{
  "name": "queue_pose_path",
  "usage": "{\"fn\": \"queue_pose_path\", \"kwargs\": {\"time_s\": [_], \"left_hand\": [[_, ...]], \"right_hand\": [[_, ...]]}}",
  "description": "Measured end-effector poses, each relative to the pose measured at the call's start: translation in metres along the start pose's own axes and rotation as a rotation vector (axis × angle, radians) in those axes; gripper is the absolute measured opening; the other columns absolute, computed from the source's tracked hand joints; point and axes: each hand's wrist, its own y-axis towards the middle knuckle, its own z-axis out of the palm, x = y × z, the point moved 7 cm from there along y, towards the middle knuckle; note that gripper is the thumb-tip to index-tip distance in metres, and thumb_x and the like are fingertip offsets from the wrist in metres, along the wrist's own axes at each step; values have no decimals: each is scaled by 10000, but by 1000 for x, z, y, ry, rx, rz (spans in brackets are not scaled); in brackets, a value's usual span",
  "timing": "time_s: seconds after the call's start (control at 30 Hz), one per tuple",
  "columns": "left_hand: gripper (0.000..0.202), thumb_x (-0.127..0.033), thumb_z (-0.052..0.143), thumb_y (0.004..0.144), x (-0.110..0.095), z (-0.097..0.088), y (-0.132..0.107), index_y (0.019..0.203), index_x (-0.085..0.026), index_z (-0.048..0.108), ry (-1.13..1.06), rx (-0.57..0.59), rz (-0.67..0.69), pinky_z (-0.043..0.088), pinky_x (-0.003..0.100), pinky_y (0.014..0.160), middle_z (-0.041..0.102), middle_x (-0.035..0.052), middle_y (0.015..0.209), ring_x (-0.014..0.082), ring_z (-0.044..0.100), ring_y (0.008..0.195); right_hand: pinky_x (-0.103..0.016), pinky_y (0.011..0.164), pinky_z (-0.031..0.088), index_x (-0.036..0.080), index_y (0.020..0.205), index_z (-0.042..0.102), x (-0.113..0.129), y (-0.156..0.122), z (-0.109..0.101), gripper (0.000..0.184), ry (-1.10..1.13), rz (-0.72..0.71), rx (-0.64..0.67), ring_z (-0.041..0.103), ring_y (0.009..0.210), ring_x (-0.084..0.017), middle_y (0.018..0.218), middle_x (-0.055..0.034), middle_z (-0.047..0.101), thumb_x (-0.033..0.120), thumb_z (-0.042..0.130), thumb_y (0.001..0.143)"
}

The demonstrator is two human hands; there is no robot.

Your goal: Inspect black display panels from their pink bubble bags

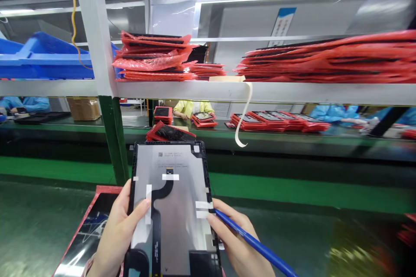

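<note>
Upright in front of me is a tablet screen panel (182, 225), its silver back facing me, with a black frame, a dark ribbon cable (156, 233) and white tape strips. My left hand (117, 229) is closed on its left edge, the thumb lying on the back by a vertical tape strip (148, 203). My right hand (242, 238) is closed round a slim blue pen-like tool (256, 246). The tool's tip is at the panel's right edge, beside two short tape strips (203, 204), and the right fingertips touch that edge. The panel's lower end runs out of view.
Under my left arm another screen lies on a red sleeve (86, 225). Red-sleeved panels are stacked on the shelf (195, 91) ahead, left of centre (152, 58) and right (325, 60). A white strip (243, 117) hangs down. Co-workers sit beyond the green bench.
</note>
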Motion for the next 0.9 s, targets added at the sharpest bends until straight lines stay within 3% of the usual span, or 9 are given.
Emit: {"fn": "queue_pose_path", "kwargs": {"time_s": [0.13,0.27,0.37,0.47,0.53,0.77,0.9], "left_hand": [[545,-360,770,755,4,0,-1,1269,-247,627,25,-4,-23,488,315,1010,710,39,1254,273,631,1185],[564,-383,771,751,6,0,0,1276,-240,626,84,-12,-6,455,313,1040,704,45,1266,285,616,1208],[603,-383,779,737,7,1,2,1295,-228,612,72,-2,-23,482,322,1015,697,57,1278,297,620,1201],[645,-352,790,721,8,3,4,1319,-219,587,-15,29,-86,527,314,961,701,61,1273,297,623,1201],[671,-338,793,721,9,4,6,1341,-221,565,-59,40,-121,539,309,948,697,59,1280,293,618,1210],[726,-333,797,722,10,7,6,1386,-235,519,-82,54,-165,553,323,928,704,62,1269,298,644,1172],[694,-335,799,714,7,5,6,1355,-220,560,-28,29,-103,532,350,974,702,76,1268,323,607,1223]], "right_hand": [[-265,529,439,212,773,724,12,5,12,301,-85,-38,58,468,554,-159,576,15,555,502,750,697],[-252,457,323,225,563,547,18,7,13,349,-202,-42,-10,284,508,-122,525,63,308,481,762,663],[-266,468,371,233,542,549,8,7,7,383,-175,-18,-40,368,497,-140,515,45,403,513,795,632],[-308,583,501,231,745,717,-10,8,-4,374,-21,45,-44,603,651,-226,716,-37,677,543,841,580],[-342,651,539,226,849,752,-19,8,-7,434,66,84,-30,666,746,-260,849,-74,742,551,852,578],[-308,547,509,220,792,777,-17,6,5,423,319,204,15,663,606,-211,689,-45,742,512,909,517],[-285,488,421,193,755,769,-9,7,8,401,286,145,59,516,499,-158,535,-8,616,546,851,582]]}}
